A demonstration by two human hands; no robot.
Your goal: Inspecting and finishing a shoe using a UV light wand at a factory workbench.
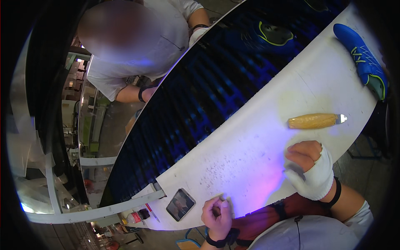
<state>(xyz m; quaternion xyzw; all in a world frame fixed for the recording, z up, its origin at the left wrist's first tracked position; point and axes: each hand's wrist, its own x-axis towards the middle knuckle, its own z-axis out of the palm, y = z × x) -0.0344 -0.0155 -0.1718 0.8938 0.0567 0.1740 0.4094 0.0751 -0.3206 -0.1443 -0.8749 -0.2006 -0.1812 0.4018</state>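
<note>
Head view shows you at a white table [250, 137] that runs beside a dark belt [200, 91], with both your forearms coming in from the lower edge.

Your left hand [216, 214] rests on the table's near edge, fingers curled in a loose fist. It looks empty, though whether something small is pinched inside I cannot tell. Your right hand [310, 168] wears a white fingerless glove and sits knuckles-down on the table, fingers curled under, holding nothing. Both seem parked there as a resting pose, close to the work but off it.

The nearest thing to your right hand is a knife [316, 121] with a yellow wrapped handle and a short bright blade. It lies flat just beyond your knuckles, not touching them, blade pointing right, likely set where that hand can take it up easily. A phone [180, 204] lies face-up near your left hand, at the table's corner, probably kept clear of the working area.

Count: one knife, one phone, two blue shoes. One shoe [362, 58] lies on the table's far right end, well apart from you; the other [266, 35] rides on the belt. A second person [137, 50] in white stands across the belt, one hand at its edge.
</note>
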